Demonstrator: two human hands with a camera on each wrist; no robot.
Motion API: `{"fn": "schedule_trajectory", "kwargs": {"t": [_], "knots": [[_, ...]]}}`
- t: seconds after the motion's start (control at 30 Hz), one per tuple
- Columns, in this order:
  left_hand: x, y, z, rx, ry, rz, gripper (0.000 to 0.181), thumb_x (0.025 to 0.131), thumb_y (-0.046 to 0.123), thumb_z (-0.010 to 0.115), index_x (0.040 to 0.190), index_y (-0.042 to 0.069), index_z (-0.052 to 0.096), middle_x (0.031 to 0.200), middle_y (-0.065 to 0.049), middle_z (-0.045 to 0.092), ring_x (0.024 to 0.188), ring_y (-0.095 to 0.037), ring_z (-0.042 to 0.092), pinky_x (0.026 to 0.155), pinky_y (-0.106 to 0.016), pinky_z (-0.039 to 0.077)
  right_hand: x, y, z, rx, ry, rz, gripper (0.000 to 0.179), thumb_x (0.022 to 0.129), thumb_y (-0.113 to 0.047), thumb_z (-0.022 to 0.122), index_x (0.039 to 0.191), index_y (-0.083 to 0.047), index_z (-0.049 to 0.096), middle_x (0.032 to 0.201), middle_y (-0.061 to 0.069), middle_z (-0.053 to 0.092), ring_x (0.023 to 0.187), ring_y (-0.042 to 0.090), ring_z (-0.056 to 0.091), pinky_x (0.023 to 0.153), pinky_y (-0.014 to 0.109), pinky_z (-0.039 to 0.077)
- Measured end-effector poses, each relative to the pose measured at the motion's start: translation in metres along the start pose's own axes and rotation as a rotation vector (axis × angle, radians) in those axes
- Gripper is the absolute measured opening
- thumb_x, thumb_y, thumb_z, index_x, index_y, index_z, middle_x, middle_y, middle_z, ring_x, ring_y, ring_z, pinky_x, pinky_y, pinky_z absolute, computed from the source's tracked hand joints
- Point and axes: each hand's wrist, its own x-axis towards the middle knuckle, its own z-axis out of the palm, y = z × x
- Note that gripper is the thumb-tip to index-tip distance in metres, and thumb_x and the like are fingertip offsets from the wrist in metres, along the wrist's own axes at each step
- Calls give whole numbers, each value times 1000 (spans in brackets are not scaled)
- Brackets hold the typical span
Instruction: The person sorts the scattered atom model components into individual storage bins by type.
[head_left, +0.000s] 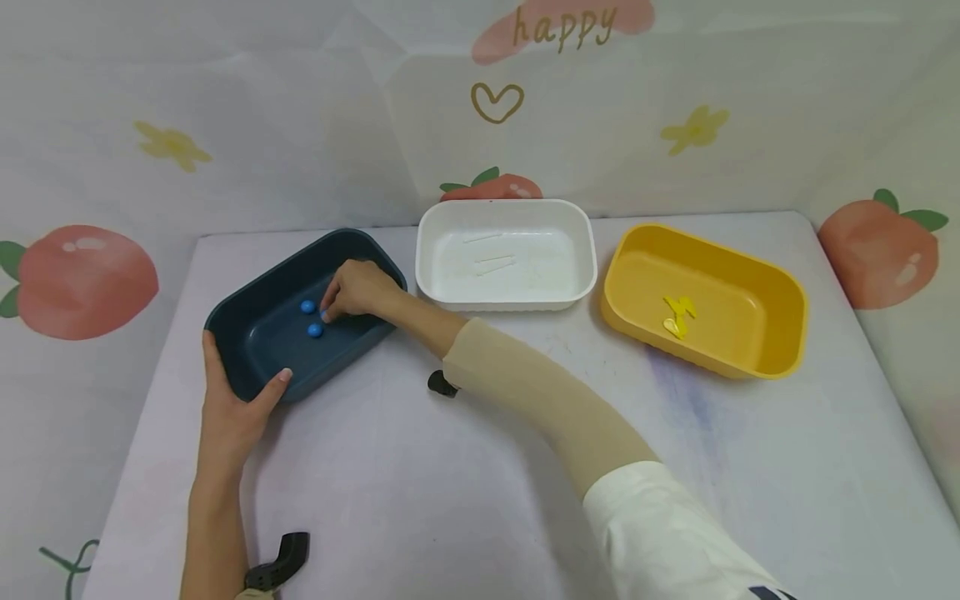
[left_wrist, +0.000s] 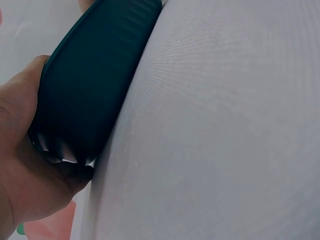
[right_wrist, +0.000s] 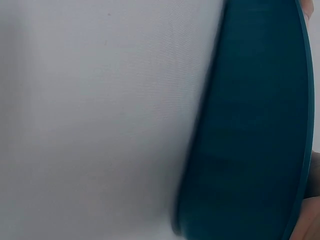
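Note:
A dark blue plastic basin (head_left: 262, 346) stands at the left of the table, set at a slant. My left hand (head_left: 232, 421) grips its near left corner, thumb over the rim and the other fingers along the outside. That grip also shows in the left wrist view, where the hand (left_wrist: 30, 170) is wrapped about the basin's end (left_wrist: 85, 90). Inside the basin, my right hand (head_left: 363, 289) pinches a small blue ball (head_left: 324, 317), mostly covered by the fingertips. Two more blue balls (head_left: 315, 331) lie beside it on the basin floor. The right wrist view shows mainly the basin's outer wall (right_wrist: 250, 125).
A white basin (head_left: 506, 296) with several thin pale sticks (head_left: 495, 258) stands at the back middle. To the right is a yellow basin (head_left: 750, 333) holding small yellow pieces (head_left: 680, 308). A patterned cloth (head_left: 300, 125) hangs behind the table.

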Motion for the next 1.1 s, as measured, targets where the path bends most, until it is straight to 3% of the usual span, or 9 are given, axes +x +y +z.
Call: {"fn": "schedule_trajectory", "kwargs": {"t": [0.23,0.5,0.8,0.93,1.1], "knots": [[1,-2,3,-11,10,-2,102,93,33,68,158,35,-10,165,10,-5,151,-15,-4,121,-41,1,4,-2,0,-28,-28,87,12,86,-33,79,96,-28,80,94,-15,71,90,2,58,78,18,44],[0,-2,3,-8,12,-1,100,93,34,68,158,37,-9,165,9,-5,151,-17,-4,120,-46,1,8,-2,0,-9,-53,100,11,87,-32,78,96,-28,80,90,-14,71,89,3,58,75,19,44],[1,-1,3,-20,17,6,93,94,32,66,160,35,0,166,3,2,152,-21,0,120,-50,3,10,-3,1,-29,-30,133,8,85,-33,80,92,-30,80,121,-14,67,115,4,54,91,20,42],[1,-1,4,-19,20,-3,91,94,32,66,160,35,2,167,3,3,152,-23,1,120,-52,3,10,-3,1,-28,-29,139,9,84,-34,81,92,-31,80,121,-14,67,114,3,55,90,18,42],[0,-1,4,-28,25,-13,91,95,31,66,160,35,2,166,4,2,152,-20,0,120,-49,2,9,-1,0,-37,-28,91,13,83,-33,81,95,-29,81,119,-13,68,114,3,55,90,16,41]]}}
